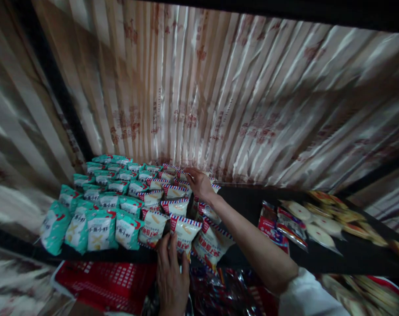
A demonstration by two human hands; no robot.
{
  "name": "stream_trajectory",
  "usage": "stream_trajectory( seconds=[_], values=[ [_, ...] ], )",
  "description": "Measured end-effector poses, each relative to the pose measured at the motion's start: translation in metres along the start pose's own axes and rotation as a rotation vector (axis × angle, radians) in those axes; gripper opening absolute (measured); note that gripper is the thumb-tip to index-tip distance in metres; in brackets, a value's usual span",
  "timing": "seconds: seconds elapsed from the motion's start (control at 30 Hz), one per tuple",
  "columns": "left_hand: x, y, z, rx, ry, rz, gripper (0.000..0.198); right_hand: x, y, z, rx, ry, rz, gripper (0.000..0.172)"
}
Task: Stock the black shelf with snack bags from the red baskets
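Observation:
White snack bags [184,232] with red-and-blue striped edges stand in rows on a black shelf. My left hand [173,272] is at the shelf's front edge, its fingers stretched upward and apart, the tips at the lower part of the front white bags. Farther in, my right hand [199,183] reaches over the rows to the back white bags. Its fingers extend forward over the bag tops, and I see nothing gripped in them; their undersides are hidden. To the left stand several rows of teal snack bags [101,230], packed close beside the white ones.
Flat dark red packets [291,228], clear packets with pale discs [319,235] and yellowish packets [346,215] lie on the shelf [242,204] at right. Below is a red basket [104,283]. Striped sheeting [199,87] hangs behind; a dark post [59,83] stands left.

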State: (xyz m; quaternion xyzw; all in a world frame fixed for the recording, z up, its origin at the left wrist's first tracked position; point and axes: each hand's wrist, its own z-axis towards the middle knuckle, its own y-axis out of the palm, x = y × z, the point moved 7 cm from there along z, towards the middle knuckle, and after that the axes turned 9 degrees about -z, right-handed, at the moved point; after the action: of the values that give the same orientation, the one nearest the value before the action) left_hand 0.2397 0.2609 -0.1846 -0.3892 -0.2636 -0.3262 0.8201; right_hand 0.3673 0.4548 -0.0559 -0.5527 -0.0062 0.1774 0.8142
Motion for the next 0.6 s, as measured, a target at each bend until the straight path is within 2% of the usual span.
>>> stream_trajectory(
  seconds=[0.03, 0.1, 0.2, 0.27, 0.37, 0.5, 0.6],
  values=[
    [0.001, -0.001, 0.001, -0.020, -0.006, 0.001, 0.046, -0.016, -0.012, -0.013, 0.081, -0.093, 0.091, 0.031],
    [0.003, -0.003, 0.002, -0.054, -0.016, 0.015, 0.047, -0.042, -0.030, -0.042, 0.148, -0.225, 0.216, 0.028],
    [0.002, -0.005, 0.003, -0.082, -0.030, 0.017, 0.047, -0.070, -0.040, -0.084, 0.085, -0.303, 0.205, 0.027],
    [0.002, -0.006, 0.003, -0.090, -0.018, -0.007, 0.048, -0.079, -0.035, -0.105, 0.033, -0.307, 0.124, 0.028],
    [0.004, -0.009, 0.002, -0.079, 0.018, -0.067, 0.050, -0.080, -0.016, -0.124, -0.017, -0.241, -0.010, 0.036],
    [0.001, -0.021, -0.005, -0.034, 0.030, -0.116, 0.048, -0.075, 0.005, -0.135, -0.044, -0.139, -0.089, 0.044],
    [-0.005, -0.030, -0.012, -0.020, 0.008, -0.081, 0.037, -0.075, 0.008, -0.138, -0.055, -0.131, -0.065, 0.040]
  ],
)
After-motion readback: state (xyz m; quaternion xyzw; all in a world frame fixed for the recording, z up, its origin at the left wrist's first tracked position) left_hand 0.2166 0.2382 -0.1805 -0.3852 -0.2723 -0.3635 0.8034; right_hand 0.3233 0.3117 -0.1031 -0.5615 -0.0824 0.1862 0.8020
